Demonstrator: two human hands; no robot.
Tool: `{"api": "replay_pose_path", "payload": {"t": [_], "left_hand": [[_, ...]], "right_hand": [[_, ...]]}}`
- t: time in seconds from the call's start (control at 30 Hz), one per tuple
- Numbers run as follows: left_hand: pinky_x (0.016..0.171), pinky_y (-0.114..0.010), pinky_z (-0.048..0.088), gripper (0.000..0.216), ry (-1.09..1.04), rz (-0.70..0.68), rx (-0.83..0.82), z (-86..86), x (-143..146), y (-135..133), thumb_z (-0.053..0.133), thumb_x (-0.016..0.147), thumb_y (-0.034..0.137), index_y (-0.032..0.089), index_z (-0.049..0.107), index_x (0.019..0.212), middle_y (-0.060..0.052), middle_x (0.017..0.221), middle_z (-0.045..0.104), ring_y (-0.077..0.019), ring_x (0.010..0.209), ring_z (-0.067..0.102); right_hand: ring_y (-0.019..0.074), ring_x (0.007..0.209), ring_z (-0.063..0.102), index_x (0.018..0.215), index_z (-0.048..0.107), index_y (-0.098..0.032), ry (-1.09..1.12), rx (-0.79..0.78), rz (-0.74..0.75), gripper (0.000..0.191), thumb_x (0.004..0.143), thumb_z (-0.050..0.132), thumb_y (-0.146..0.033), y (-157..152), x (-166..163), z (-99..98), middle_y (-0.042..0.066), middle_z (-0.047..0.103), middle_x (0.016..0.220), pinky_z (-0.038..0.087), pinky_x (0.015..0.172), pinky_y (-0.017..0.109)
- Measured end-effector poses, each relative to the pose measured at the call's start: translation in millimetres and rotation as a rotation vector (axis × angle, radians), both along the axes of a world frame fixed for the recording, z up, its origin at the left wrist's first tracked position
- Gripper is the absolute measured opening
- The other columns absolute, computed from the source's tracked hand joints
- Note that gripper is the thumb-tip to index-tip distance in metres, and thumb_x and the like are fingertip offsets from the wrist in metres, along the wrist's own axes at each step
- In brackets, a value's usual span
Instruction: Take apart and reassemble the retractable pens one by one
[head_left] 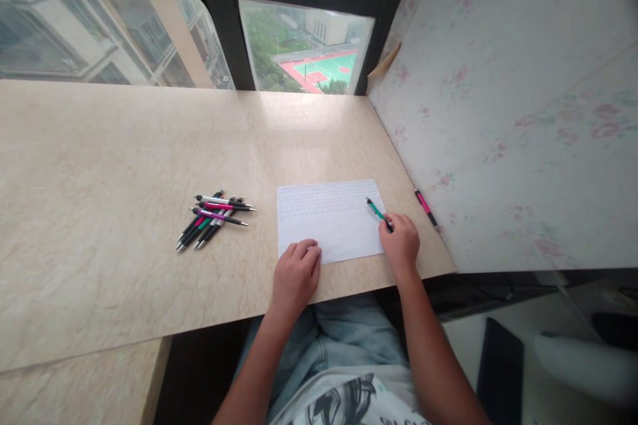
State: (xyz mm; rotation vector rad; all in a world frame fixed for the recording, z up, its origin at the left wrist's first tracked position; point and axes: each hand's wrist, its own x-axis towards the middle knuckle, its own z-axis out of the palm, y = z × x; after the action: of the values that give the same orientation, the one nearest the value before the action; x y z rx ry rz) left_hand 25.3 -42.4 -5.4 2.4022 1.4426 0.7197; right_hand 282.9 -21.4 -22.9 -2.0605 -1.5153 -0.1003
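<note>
A white sheet of paper (pixel 329 232) lies on the table, rows of small handwriting across its upper part and its lower part blank. My right hand (pixel 400 239) is closed around a green and black click pen (pixel 377 210) at the sheet's right edge. The pen's button end points up and left; its writing tip is hidden by my fingers. Across the lower left corner of the paper rests my left hand (pixel 299 269), with its fingers loosely bent and nothing visible in them.
Left of the paper, several click pens (pixel 212 216) are heaped crosswise. A pink and black pen (pixel 426 208) lies by the flowered wall (pixel 498 113) at right. The marbled tabletop (pixel 124 153) reaches back to the windows (pixel 309 46); its front edge runs just before my lap.
</note>
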Motion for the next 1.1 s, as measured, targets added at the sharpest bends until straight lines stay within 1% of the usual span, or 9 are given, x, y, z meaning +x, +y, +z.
{"api": "replay_pose_path", "payload": {"t": [0.1,0.2,0.27,0.37,0.47,0.63,0.73,0.83,1.1], "left_hand": [[0.082,-0.038,0.049,0.015,-0.010,0.001,-0.007,-0.5,0,0,0.049,0.091,0.018,0.022,0.062,0.097,-0.007,0.110,0.066,-0.0231,0.094,0.058],[0.082,-0.038,0.049,0.014,-0.018,0.005,-0.002,-0.8,0,1,0.049,0.091,0.018,0.022,0.062,0.097,-0.007,0.109,0.066,-0.0232,0.094,0.058],[0.081,-0.038,0.049,0.014,-0.018,0.006,0.002,-0.7,0,1,0.050,0.091,0.018,0.022,0.062,0.096,-0.007,0.109,0.066,-0.0233,0.093,0.058],[0.081,-0.038,0.049,0.013,-0.017,0.005,0.000,-0.7,0,1,0.050,0.090,0.018,0.022,0.062,0.096,-0.007,0.109,0.066,-0.0232,0.093,0.058],[0.082,-0.038,0.049,0.014,-0.022,0.005,-0.009,-1.0,0,1,0.050,0.090,0.019,0.022,0.062,0.096,-0.007,0.109,0.066,-0.0231,0.094,0.058],[0.083,-0.038,0.049,0.013,-0.033,0.007,-0.024,-1.6,-1,1,0.051,0.091,0.020,0.022,0.063,0.096,-0.007,0.109,0.066,-0.0229,0.094,0.058],[0.083,-0.038,0.049,0.014,-0.033,0.005,-0.025,-2.1,-1,2,0.050,0.091,0.020,0.022,0.063,0.096,-0.007,0.109,0.066,-0.0230,0.094,0.058],[0.082,-0.038,0.049,0.013,-0.033,0.004,-0.022,-2.7,-1,2,0.051,0.090,0.020,0.022,0.063,0.095,-0.007,0.109,0.066,-0.0235,0.094,0.058],[0.082,-0.038,0.048,0.014,-0.066,-0.001,-0.017,-1.9,-2,4,0.053,0.088,0.020,0.023,0.064,0.095,-0.007,0.108,0.067,-0.0236,0.093,0.060]], "right_hand": [[0.0258,0.084,0.058,0.096,0.072,-0.013,-0.088,0.023,-0.238,0.027,0.080,0.051,-0.019,3,37,0.9,0.014,0.069,0.091,0.041,0.075,0.036],[0.0260,0.083,0.058,0.097,0.074,-0.013,-0.133,0.018,-0.344,0.030,0.079,0.051,-0.019,4,60,1.9,0.014,0.069,0.090,0.038,0.070,0.035],[0.0256,0.081,0.058,0.098,0.074,-0.014,-0.134,0.012,-0.396,0.031,0.079,0.051,-0.019,5,66,2.5,0.014,0.069,0.090,0.035,0.065,0.034],[0.0242,0.076,0.058,0.099,0.075,-0.017,-0.128,-0.015,-0.476,0.031,0.080,0.051,-0.022,7,66,3.5,0.014,0.069,0.094,0.029,0.058,0.032],[0.0233,0.073,0.057,0.100,0.076,-0.020,-0.122,-0.033,-0.542,0.031,0.081,0.052,-0.024,10,63,4.6,0.013,0.069,0.094,0.026,0.055,0.032],[0.0214,0.075,0.057,0.104,0.075,-0.023,-0.095,-0.058,-0.615,0.030,0.083,0.052,-0.025,12,57,6.0,0.010,0.068,0.100,0.028,0.056,0.030],[0.0215,0.079,0.058,0.105,0.074,-0.022,-0.080,-0.059,-0.606,0.030,0.085,0.053,-0.025,13,57,6.2,0.011,0.067,0.104,0.029,0.058,0.030],[0.0225,0.081,0.059,0.105,0.074,-0.021,-0.080,-0.030,-0.592,0.029,0.085,0.053,-0.023,14,59,5.6,0.011,0.068,0.103,0.029,0.058,0.030],[0.0225,0.079,0.059,0.103,0.072,-0.022,-0.082,0.001,-0.630,0.026,0.083,0.055,-0.024,17,61,3.6,0.010,0.070,0.099,0.028,0.057,0.030]]}}
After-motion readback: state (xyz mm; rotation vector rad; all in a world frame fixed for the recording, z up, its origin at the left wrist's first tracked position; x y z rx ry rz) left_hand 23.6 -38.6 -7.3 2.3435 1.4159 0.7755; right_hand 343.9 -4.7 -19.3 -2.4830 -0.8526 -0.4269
